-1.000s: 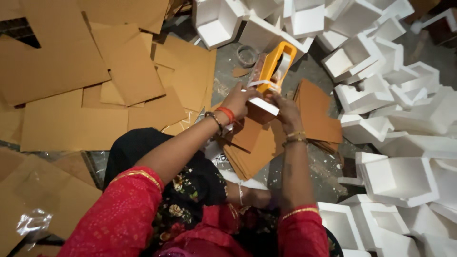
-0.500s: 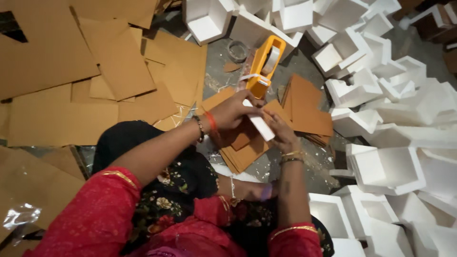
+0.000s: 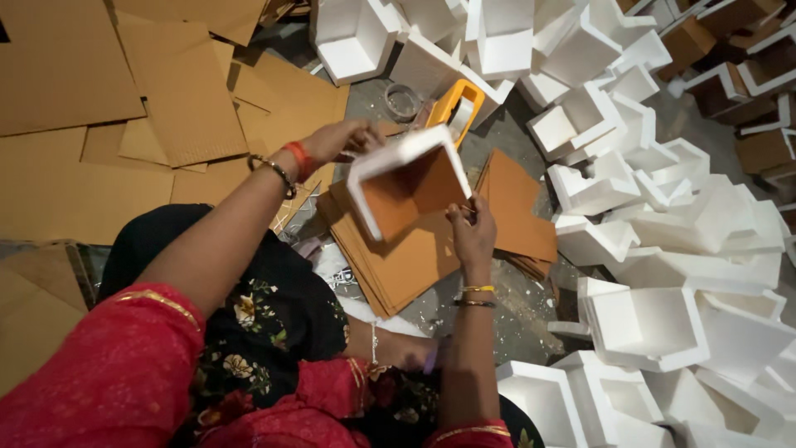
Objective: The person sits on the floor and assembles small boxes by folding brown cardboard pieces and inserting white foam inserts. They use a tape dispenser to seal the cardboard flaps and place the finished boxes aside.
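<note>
Heaps of white foam trays [image 3: 663,323] pile up right of the brown card stack [image 3: 406,265]. Above that stack, the foam tray [image 3: 406,178] already carries a card liner; left hand [image 3: 336,139] grips its far rim, right hand [image 3: 471,232] pinches the near corner. Behind it stands a yellow tape dispenser [image 3: 454,108].

The left hand [image 3: 336,139] no longer holds the yellow tape dispenser [image 3: 452,108]; the dispenser now lies on the floor near the upper centre of the frame. Both hands now grip the white foam frame [image 3: 406,187] (with brown cardboard inside), the right hand [image 3: 473,236] at its lower right edge, and the frame is turned open toward the camera.
</note>
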